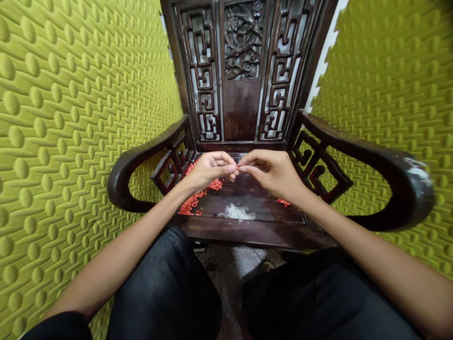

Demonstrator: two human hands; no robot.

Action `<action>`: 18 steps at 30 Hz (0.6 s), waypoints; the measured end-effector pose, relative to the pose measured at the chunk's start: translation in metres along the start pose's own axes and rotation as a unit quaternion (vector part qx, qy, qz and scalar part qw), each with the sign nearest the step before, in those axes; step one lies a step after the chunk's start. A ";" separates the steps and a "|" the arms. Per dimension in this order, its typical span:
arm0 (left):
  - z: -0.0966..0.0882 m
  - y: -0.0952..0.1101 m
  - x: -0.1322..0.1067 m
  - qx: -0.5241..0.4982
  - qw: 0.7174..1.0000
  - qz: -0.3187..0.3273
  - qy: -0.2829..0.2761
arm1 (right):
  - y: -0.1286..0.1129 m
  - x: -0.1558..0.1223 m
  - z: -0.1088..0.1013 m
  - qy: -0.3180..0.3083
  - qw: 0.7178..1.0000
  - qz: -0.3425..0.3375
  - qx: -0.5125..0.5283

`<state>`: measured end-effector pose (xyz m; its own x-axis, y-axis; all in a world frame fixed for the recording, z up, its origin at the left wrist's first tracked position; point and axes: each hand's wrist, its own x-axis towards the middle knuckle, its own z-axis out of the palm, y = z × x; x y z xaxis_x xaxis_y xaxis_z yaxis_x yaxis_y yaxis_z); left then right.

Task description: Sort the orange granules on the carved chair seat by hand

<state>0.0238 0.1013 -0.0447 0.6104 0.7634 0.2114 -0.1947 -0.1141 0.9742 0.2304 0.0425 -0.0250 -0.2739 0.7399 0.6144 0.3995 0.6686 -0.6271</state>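
Observation:
My left hand (214, 169) and my right hand (271, 169) meet fingertip to fingertip above the dark wooden chair seat (247, 189). Between their pinched thumbs and forefingers is a small red piece (237, 167), too small to make out in detail. A spread of small red pieces (191, 203) lies on the seat below and beside my left hand, partly hidden by it. Nearer the front edge is a heap of small clear-white pieces (238, 212). A few more red pieces (283, 202) rest under my right wrist.
Curved wooden armrests (122, 174) flank the seat, and a carved backrest (242, 108) rises behind it. Yellow-green padded wall panels (71, 94) stand close on both sides. My knees (159, 278) are in front of the seat, with a phone-like object (199, 246) below its edge.

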 end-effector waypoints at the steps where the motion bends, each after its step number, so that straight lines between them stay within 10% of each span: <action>1: 0.000 0.000 0.000 -0.002 1.000 0.000 -0.002 | 0.000 0.000 -0.001 0.002 1.000 -0.011 -0.018; 18: 0.004 -0.001 -0.001 -0.038 0.999 -0.017 -0.006 | 0.003 -0.001 0.001 0.008 0.999 -0.046 -0.010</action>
<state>0.0263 0.0984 -0.0455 0.6266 0.7581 0.1805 -0.2320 -0.0396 0.9719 0.2316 0.0439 -0.0282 -0.2958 0.6734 0.6775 0.3898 0.7326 -0.5580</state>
